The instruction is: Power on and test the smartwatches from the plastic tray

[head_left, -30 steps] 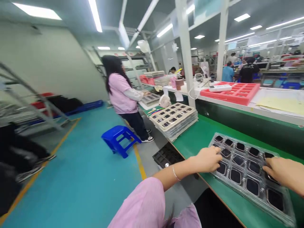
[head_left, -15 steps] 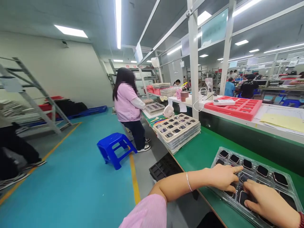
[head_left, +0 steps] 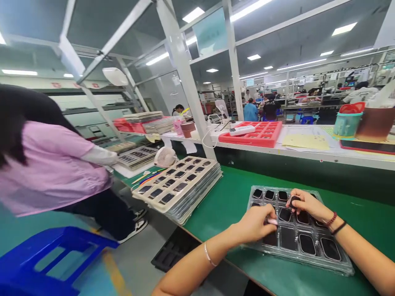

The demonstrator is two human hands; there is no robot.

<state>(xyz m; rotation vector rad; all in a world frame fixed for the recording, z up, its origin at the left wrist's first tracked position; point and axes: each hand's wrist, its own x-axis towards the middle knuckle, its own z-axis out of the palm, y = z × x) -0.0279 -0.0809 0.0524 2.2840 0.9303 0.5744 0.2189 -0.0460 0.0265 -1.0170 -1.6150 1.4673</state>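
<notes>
A clear plastic tray (head_left: 335, 265) on the green bench holds rows of dark, rounded-square watch-like pieces. My left hand (head_left: 257, 223) is over the tray's left side, its fingers pinched round a small, pale pinkish piece (head_left: 271, 221). Above the tray's upper middle, my right hand (head_left: 308, 205) grips a dark watch piece (head_left: 294, 200) between thumb and fingers. Other dark pieces (head_left: 307, 244) lie in their pockets nearer the front edge.
Left of the clear tray is a stack of trays (head_left: 197, 187) topped by a beige one. A small fan (head_left: 166, 157) stands behind it. A person in pink (head_left: 58, 164) leans at the far left, beside a blue stool (head_left: 55, 255). A red tray (head_left: 249, 140) lies on the shelf.
The view has swung right and the person in pink now leans forward. My hands have moved apart; the left now pinches a pale piece and the right has a dark piece raised.
</notes>
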